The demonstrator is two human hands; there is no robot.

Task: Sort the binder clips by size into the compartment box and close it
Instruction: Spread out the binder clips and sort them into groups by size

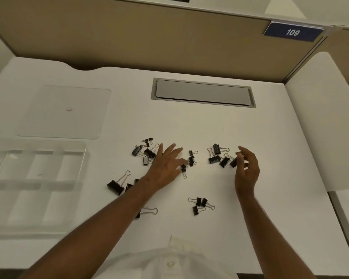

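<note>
**Clips still loose on the table; box empty and open**

Your left hand (pixel 164 164) lies flat over the middle scatter, its fingers (pixel 173 150) straight and spread, with a small clip (pixel 183 168) just under the thumb side; it grips nothing. Your right hand (pixel 247 168) hovers at the right-hand cluster of clips (pixel 220 158), fingers loosely curled, tips touching or nearly touching the end clip (pixel 233 162). Whether that clip is pinched cannot be told.

Outward from the hands, the binder clips lie in rough groups: a mixed heap (pixel 146 151) left of your left hand, large ones (pixel 116 185) beside your left forearm, three medium ones (pixel 199 204) nearer you. This looks like pre-grouping by size, judged from the spacing.

The clear compartment box (pixel 0 198) sits at the table's (pixel 270 127) left edge, every visible compartment bare. Its lid (pixel 65 111) lies flat behind it, apparently set aside for loading. Sorting into the box has not begun.
</note>
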